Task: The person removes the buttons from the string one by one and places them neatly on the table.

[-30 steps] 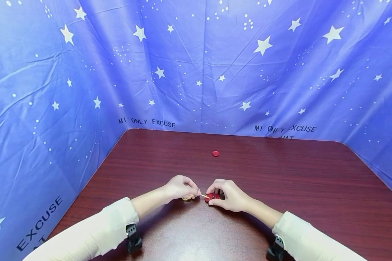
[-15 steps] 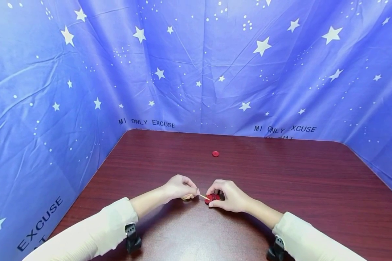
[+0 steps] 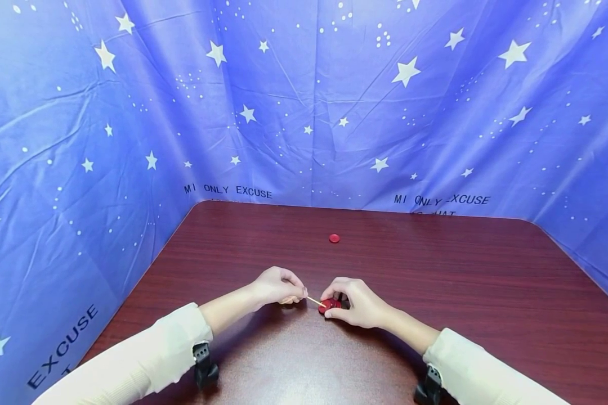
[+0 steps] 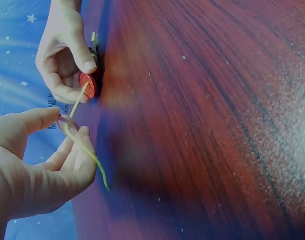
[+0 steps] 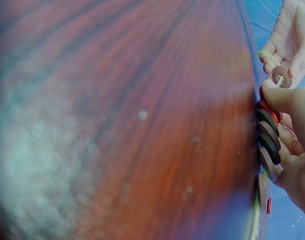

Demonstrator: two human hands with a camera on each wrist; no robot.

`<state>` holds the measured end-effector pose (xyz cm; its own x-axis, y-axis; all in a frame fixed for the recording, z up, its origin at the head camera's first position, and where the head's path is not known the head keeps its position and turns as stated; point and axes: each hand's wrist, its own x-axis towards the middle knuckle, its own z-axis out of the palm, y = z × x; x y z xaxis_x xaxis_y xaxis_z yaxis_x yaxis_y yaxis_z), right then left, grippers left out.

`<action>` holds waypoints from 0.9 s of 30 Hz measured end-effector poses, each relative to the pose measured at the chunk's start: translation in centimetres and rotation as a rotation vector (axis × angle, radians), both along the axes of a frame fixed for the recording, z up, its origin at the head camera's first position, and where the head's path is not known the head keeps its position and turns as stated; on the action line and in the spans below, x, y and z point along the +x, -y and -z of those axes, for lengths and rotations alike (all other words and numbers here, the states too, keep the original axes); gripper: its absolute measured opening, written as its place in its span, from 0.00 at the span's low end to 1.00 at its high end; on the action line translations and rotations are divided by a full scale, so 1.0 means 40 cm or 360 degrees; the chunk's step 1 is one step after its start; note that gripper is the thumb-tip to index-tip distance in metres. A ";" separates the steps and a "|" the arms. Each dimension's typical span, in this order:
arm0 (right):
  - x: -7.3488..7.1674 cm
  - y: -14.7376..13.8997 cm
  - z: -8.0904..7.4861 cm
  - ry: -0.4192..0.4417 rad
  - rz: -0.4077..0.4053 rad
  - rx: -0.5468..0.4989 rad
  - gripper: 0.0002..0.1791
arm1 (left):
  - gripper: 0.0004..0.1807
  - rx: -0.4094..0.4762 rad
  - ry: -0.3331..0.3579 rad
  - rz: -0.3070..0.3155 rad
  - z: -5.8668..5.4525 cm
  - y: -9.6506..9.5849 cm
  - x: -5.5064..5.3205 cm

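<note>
My left hand pinches a brown button by its edge between thumb and finger. A yellow cord passes through it, and its free end hangs over the left fingers. From there the cord runs to a red button held by my right hand. Behind the red button, in the right wrist view, a row of dark buttons and brown ones lies under the right fingers. Part of that row is hidden by the fingers. Something tan lies below the left hand in the head view, too small to tell.
Farther back on the brown tabletop lies a single red button. Blue star-printed cloth stands behind the table and along both sides. A black wrist device sits at the left cuff.
My left hand has shifted slightly left and away from me, and a longer stretch of cord shows between the hands. The right hand has stayed almost still.
</note>
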<state>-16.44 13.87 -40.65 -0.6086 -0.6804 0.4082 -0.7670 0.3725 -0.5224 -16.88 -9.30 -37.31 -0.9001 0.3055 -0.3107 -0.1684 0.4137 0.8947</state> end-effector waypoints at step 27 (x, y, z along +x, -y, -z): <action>-0.002 -0.005 0.005 0.0002 0.0000 -0.0014 0.12 | 0.13 0.0046 -0.0215 0.0156 0.014 0.049 -0.027</action>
<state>-16.52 14.08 -40.83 -0.6092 -0.6768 0.4134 -0.7663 0.3682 -0.5264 -17.97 -11.28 -37.87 -0.8985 0.4008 -0.1789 -0.0061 0.3961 0.9182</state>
